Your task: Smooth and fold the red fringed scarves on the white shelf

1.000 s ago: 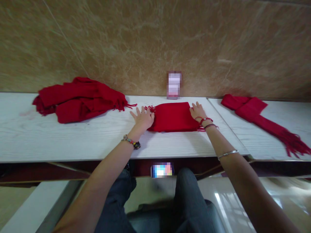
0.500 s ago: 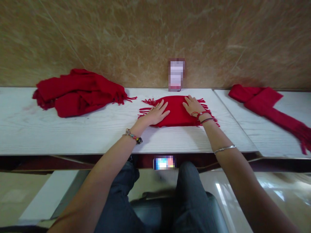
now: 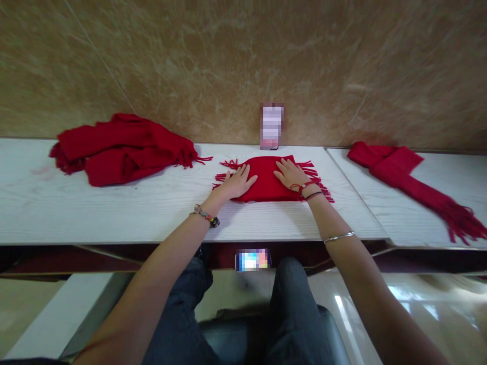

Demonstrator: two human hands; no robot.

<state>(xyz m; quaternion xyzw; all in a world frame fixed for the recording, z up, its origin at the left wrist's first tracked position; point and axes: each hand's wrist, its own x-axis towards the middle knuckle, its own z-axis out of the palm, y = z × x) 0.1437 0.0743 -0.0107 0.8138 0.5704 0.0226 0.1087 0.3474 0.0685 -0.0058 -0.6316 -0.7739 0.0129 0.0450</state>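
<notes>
White table (image 3: 125, 218) runs underneath, a bunched-up red scarf (image 3: 122, 152) is off left of the left hand (image 3: 238, 182), a loose scarf (image 3: 395, 170) lies well right of the right hand (image 3: 292, 176), and the folded scarf (image 3: 264, 182) sits beneath both, hands flat on it, fingers kinda spread, not touching each other.

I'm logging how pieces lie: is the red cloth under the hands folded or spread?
Folded: the red cloth forms a compact rectangle beneath left hand and right hand, staggered fringes at both ends.

Folded scarf (image 3: 263, 188) (red, fringed), fingers (image 3: 283, 167) atop
</notes>
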